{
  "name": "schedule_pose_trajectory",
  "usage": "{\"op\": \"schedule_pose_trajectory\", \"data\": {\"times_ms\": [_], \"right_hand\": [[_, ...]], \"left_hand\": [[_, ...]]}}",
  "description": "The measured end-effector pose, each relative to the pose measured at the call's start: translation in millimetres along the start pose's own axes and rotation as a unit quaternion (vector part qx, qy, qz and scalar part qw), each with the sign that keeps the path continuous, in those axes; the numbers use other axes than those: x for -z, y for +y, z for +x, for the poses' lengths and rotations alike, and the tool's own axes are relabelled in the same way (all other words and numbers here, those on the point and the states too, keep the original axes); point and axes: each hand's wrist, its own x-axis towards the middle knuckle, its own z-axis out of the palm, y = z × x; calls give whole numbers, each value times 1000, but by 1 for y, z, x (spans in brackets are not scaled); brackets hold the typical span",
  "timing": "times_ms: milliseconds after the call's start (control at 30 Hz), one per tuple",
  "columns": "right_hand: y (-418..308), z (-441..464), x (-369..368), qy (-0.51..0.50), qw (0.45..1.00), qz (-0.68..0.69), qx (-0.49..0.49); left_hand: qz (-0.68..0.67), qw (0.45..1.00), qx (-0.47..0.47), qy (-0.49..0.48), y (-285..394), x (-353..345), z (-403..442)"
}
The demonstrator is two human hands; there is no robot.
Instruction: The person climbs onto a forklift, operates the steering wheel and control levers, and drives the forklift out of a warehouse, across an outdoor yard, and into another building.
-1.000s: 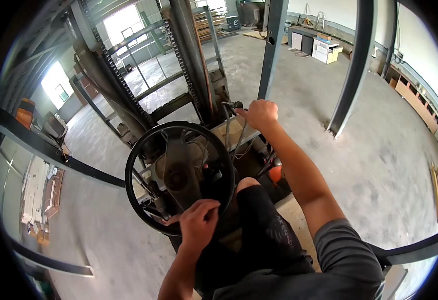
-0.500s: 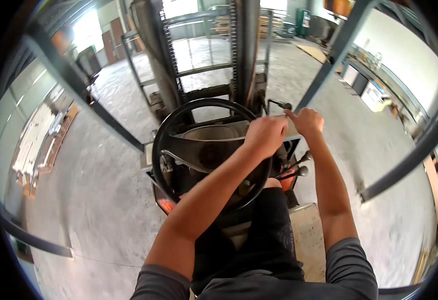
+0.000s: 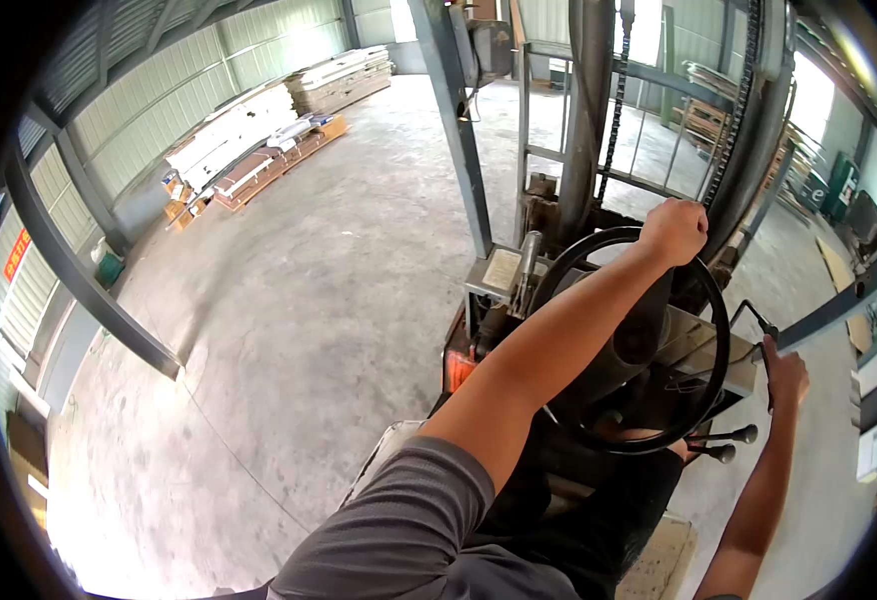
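Observation:
My left hand [image 3: 674, 232] is closed around the upper right rim of the black steering wheel [image 3: 724, 345], its forearm crossing over the wheel. To the right of the wheel, my right hand [image 3: 787, 376] is curled at the black-knobbed end of a bent metal lever [image 3: 751, 312], the thumb side touching the knob. How far the fingers wrap round it is hard to make out. Below that hand, two levers with dark knobs [image 3: 746, 434] stick out, untouched. The mast [image 3: 591, 110] of the forklift, with chains, rises beyond the wheel.
Grey posts [image 3: 459, 130] frame the cab. A concrete floor [image 3: 289, 290] spreads to the left. Stacked white and brown boards [image 3: 249, 130] lie along the left wall. More stacked wood [image 3: 704, 110] lies beyond the mast. A counter [image 3: 874, 425] stands at the right edge.
The view has swung left, so the wheel and mast appear farther right. My left hand keeps its grip on the wheel rim; my right hand remains at the bent lever.

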Motion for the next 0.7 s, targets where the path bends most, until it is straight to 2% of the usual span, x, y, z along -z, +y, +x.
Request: {"op": "schedule_pose_trajectory", "data": {"times_ms": [67, 133, 400, 500, 700], "right_hand": [[-18, 20, -2, 1, 1000, -2, -23], [-38, 79, -12, -6, 1000, -6, -20], [-115, 418, -124, -3, 1000, -21, -9], [-157, 536, -158, 12, 1000, -16, 7], [-247, 752, -215, 15, 1000, -12, 16]], "left_hand": [[-48, 999, 1, 17, -27, 2, 20], [-52, 998, -6, 28, -66, -15, 69], [-60, 996, -6, 65, -228, -177, 315], [-65, 997, 21, 47, -294, -218, 405], [-46, 994, 31, 91, -430, -299, 583]]}}
